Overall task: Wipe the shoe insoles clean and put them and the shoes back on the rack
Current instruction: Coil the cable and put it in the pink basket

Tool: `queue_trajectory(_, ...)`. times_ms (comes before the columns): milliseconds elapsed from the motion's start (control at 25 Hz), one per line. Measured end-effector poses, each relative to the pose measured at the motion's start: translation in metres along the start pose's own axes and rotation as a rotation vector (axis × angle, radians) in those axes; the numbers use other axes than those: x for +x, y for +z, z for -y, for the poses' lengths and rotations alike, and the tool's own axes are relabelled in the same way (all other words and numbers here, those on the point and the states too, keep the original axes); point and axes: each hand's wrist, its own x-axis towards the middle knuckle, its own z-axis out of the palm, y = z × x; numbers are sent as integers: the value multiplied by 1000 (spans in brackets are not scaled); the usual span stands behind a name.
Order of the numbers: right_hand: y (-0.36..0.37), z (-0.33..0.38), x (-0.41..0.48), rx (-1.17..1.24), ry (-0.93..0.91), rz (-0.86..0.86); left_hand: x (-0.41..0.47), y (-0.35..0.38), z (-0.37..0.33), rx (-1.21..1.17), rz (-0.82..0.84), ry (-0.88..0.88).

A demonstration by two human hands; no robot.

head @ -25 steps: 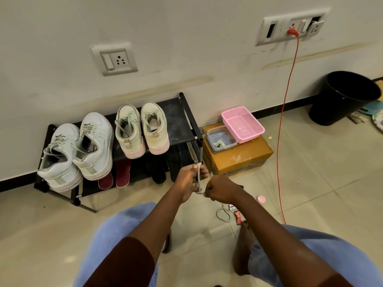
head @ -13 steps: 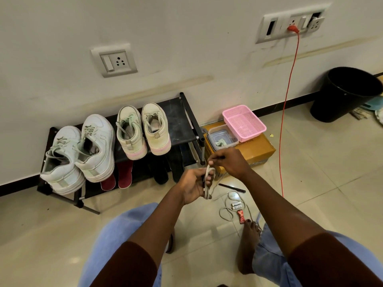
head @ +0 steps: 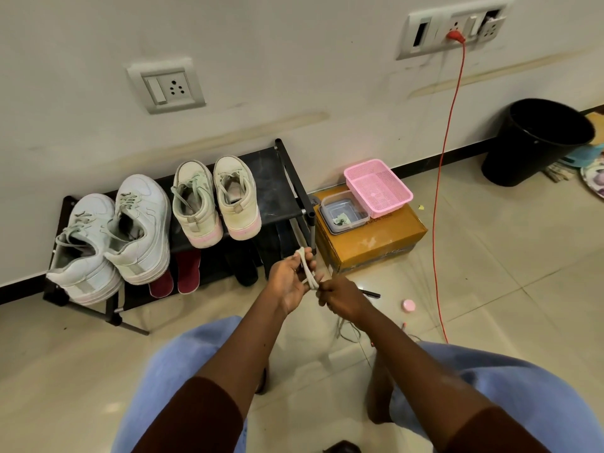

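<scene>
Insole, pale and thin, stands on its edge in the left hand, just in front of the rack. The right hand pinches its low end. It looks like wiping. Next, I think, it slides into a shoe.

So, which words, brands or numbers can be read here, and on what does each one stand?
None can be read.
Cardboard box: a small dark printed line at its top edge, beside the clear container, too blurred to read.
Shoes on the rack: no brand visible.
Wall sockets: no readable marks.
</scene>
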Motion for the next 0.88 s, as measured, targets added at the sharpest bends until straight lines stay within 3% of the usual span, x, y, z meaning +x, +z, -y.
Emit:
queue_trajectory(120,1,8,-7,-153,-33,90,0,5,0,-13,-12,38)
queue_trajectory(280,-21,32,-11,-414,-136,140,-5,6,1,445,28,72)
queue_trajectory(360,-36,43,-10,-483,-153,131,-5,1,1,672,42,8)
queue_trajectory(480,-58,51,-1,-463,-185,104,-5,-6,4,816,136,-110)
queue_trajectory(680,-75,36,22,-163,-283,-96,-6,-2,5,546,265,-190)
queue_trajectory(880,-43,3,34,312,-109,-276,0,1,-2,184,318,-242)
